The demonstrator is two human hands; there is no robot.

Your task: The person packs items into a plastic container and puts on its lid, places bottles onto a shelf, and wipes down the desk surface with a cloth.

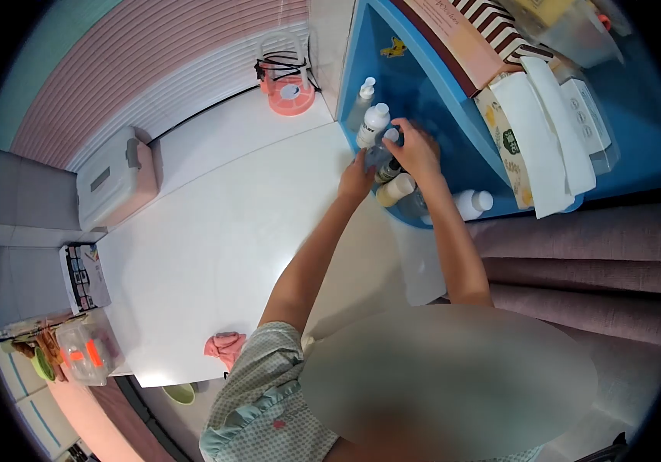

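Note:
Several bottles stand in a blue shelf unit (461,108) at the upper right. My left hand (357,179) is at the shelf's front edge, its fingers against the side of a clear bottle (379,155) with a white cap. My right hand (417,148) reaches in from the other side, thumb and forefinger curved around that bottle's cap. Close by are a white bottle (373,125), a pump bottle (363,98), a dark bottle (389,169) and a cream-coloured bottle (396,189). Further right lies a white bottle (474,204).
Tissues (534,131) and boxes sit on top of the blue unit. A white table (230,223) extends left, with a pink cloth (225,349) at its near edge. Along the wall are a lidded storage box (115,181) and a pink round stand (290,94).

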